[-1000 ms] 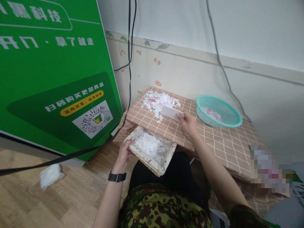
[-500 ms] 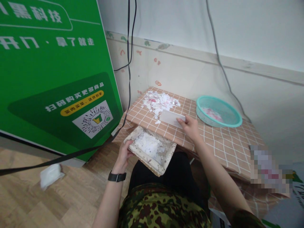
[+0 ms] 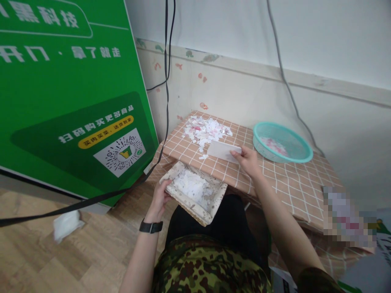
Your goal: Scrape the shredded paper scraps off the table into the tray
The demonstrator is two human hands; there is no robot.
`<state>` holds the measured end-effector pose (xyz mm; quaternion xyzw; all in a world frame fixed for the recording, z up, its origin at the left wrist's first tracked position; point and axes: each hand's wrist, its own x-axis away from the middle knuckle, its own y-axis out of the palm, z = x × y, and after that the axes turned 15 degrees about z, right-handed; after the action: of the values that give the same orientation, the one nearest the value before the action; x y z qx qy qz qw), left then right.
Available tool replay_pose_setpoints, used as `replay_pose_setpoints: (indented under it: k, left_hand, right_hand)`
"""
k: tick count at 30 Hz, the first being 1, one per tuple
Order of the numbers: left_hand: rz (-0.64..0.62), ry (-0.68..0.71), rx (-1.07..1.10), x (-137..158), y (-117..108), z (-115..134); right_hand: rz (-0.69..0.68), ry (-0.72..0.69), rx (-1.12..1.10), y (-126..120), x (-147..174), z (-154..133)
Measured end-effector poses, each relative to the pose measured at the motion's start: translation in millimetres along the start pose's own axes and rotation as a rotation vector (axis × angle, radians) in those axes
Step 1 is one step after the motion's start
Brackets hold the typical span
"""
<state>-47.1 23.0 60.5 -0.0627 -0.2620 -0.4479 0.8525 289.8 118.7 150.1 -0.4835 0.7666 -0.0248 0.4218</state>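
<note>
My left hand [image 3: 160,196] grips the left edge of a cloth-lined basket [image 3: 217,195], holding it tilted just below the table's front edge. White paper scraps [image 3: 191,185] lie inside the basket. My right hand [image 3: 248,160] pinches the right end of a flat white card [image 3: 222,150] over the tabletop; whether the card touches the cloth I cannot tell. Just beyond the card spreads a pile of torn paper bits [image 3: 206,130], mostly white with some pink and red.
A brown checked cloth [image 3: 284,185] covers the table. At its back right stands a turquoise plastic colander [image 3: 282,142] with pinkish contents. A green printed cabinet [image 3: 76,81] rises at the left, a black strap [image 3: 167,101] hanging beside it. A white plastic packet [image 3: 67,224] lies on the floor.
My right hand has shifted slightly to the right with the card, away from the paper pile. The basket and my left hand have stayed nearly in place.
</note>
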Motion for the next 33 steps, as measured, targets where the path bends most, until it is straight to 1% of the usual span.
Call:
replay_pose_setpoints:
  k: [3,6,10,15,20,24,26,28,31,33]
  left_hand:
    - [0.008,-0.006,-0.002,0,0,-1]
    - [0.013,-0.004,0.001,0,0,-1]
    - [0.008,-0.007,-0.002,0,0,-2]
    - [0.010,-0.006,-0.003,-1,0,-2]
    - [0.014,-0.016,-0.012,0,1,0]
    - [0.015,-0.008,-0.008,2,1,1]
    - [0.019,-0.010,-0.008,2,1,2]
    - [0.020,-0.016,-0.018,2,1,2]
    - [0.016,-0.008,-0.023,2,1,1]
    - [0.014,-0.002,-0.019,1,1,0]
  right_hand:
    - [0.018,-0.001,0.031,-3,0,-4]
    - [0.026,-0.023,0.071,-1,10,-15]
    - [0.001,-0.022,0.036,1,27,-25]
    - [0.024,-0.004,0.032,2,37,-30]
    - [-0.041,-0.005,0.001,3,48,-39]
    - [-0.106,0.025,-0.071,4,54,-37]
    - [-0.082,0.056,-0.094,6,51,-32]
    - [-0.003,0.069,-0.065,7,45,-28]
    - [0.094,0.026,-0.002,11,32,-27]
    - [0.096,-0.026,0.012,14,24,-29]
